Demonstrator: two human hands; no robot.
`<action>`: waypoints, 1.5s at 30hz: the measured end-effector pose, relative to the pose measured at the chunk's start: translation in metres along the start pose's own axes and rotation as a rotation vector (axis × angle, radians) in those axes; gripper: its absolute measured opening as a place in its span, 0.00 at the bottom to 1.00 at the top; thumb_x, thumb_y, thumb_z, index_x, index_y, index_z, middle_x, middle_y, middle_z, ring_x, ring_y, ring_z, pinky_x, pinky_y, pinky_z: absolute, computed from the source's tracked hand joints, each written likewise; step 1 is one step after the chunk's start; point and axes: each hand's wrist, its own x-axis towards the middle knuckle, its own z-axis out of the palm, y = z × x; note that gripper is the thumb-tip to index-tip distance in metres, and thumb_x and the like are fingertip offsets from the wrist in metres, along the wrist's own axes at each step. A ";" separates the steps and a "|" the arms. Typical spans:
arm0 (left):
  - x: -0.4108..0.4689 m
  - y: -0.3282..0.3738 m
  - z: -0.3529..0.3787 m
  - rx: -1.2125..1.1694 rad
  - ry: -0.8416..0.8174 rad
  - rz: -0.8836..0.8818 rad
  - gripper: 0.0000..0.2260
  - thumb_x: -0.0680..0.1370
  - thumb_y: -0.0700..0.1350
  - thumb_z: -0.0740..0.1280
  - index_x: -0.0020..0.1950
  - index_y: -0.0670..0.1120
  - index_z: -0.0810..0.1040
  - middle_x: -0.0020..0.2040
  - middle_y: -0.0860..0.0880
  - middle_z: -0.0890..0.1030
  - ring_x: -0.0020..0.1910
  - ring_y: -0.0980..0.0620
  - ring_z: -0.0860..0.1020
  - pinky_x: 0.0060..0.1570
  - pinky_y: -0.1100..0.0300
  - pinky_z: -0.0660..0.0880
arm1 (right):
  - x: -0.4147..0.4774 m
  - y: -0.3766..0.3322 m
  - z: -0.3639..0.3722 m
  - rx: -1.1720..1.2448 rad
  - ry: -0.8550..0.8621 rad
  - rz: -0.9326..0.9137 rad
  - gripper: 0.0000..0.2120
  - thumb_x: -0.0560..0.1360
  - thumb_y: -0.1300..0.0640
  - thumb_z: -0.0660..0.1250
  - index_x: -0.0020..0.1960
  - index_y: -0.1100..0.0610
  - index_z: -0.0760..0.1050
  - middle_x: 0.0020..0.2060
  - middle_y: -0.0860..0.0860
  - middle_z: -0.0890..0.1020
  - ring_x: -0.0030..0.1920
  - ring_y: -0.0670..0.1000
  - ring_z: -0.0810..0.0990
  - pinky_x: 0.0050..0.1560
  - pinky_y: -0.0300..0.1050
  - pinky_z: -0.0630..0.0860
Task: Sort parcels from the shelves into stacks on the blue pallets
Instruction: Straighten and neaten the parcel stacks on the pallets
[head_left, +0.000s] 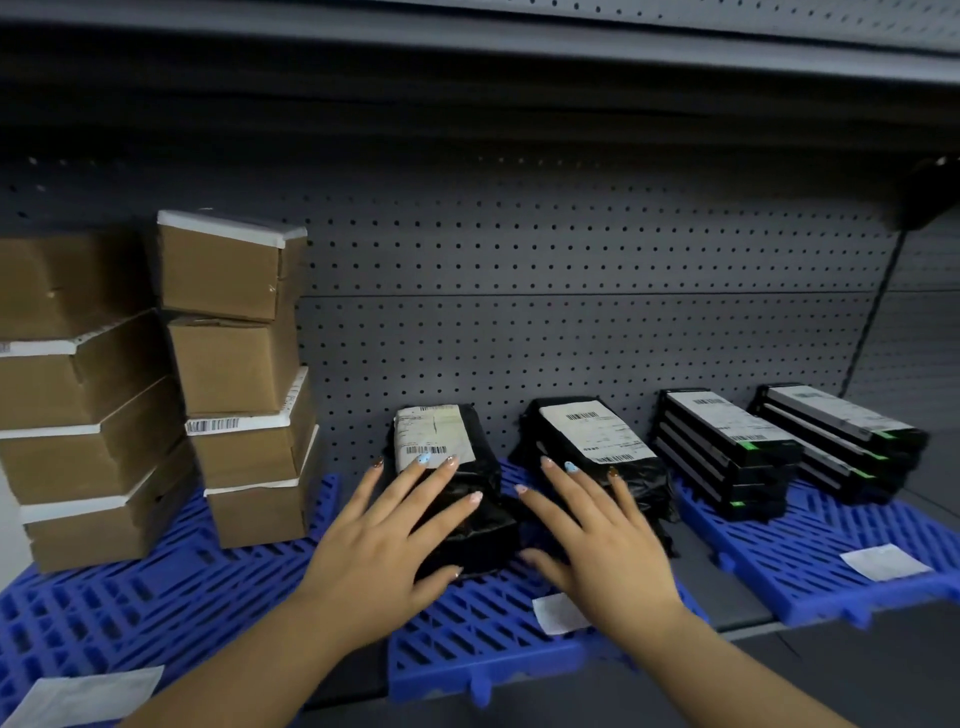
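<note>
Left of the middle blue pallet (467, 660), a second blue pallet (156, 597) carries two stacks of brown cardboard boxes. The taller stack (78, 415) is farther from the middle pallet and the leaning stack (244, 374) is closer to it. A white paper slip (83, 696) lies at that left pallet's near corner.

On the middle pallet's left half stands a stack of black plastic-wrapped parcels (488, 519), with a white shipping label on top. The left hand (379, 551) lies flat on it, its fingers straight and spread wide, their tips on the label. The thumb runs along the stack's near side.

Toward the middle pallet's right end stands another stack of black bagged parcels (639, 478), also labelled on top. The right hand (597, 540) is over it, with its fingers straight and fanned and the thumb pointing back at the first stack. The fingers seem to rest on the wrap, though the view does not show whether the palm touches. Another paper slip (558, 613) lies on the middle pallet just beside the right wrist.

Right of the middle pallet, a third blue pallet (810, 571) holds two stacks of flat black boxes with green tabs. One stack (727, 447) is nearer the middle pallet and the other (841, 431) is beyond it. A white slip (883, 561) lies in front of them. A grey pegboard wall (571, 286) rises behind the middle pallet.
</note>
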 end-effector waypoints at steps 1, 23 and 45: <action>0.006 0.006 0.000 -0.006 0.014 0.013 0.29 0.76 0.63 0.57 0.76 0.55 0.59 0.77 0.49 0.59 0.74 0.47 0.60 0.68 0.42 0.57 | -0.006 0.013 -0.005 -0.008 0.001 0.010 0.25 0.73 0.39 0.57 0.69 0.45 0.67 0.70 0.48 0.68 0.67 0.52 0.69 0.69 0.55 0.57; 0.134 0.094 0.035 0.159 -0.177 0.167 0.47 0.61 0.58 0.79 0.75 0.58 0.59 0.75 0.47 0.63 0.71 0.45 0.66 0.66 0.44 0.63 | -0.011 0.154 0.016 0.200 -0.303 0.028 0.36 0.73 0.38 0.64 0.75 0.40 0.50 0.73 0.48 0.63 0.67 0.54 0.70 0.64 0.48 0.70; 0.146 0.093 0.043 0.038 -0.150 0.224 0.48 0.59 0.53 0.81 0.74 0.58 0.60 0.69 0.54 0.73 0.60 0.50 0.77 0.57 0.55 0.74 | -0.005 0.143 0.017 0.323 -0.295 0.027 0.33 0.78 0.48 0.60 0.75 0.42 0.45 0.76 0.46 0.52 0.67 0.49 0.69 0.56 0.41 0.72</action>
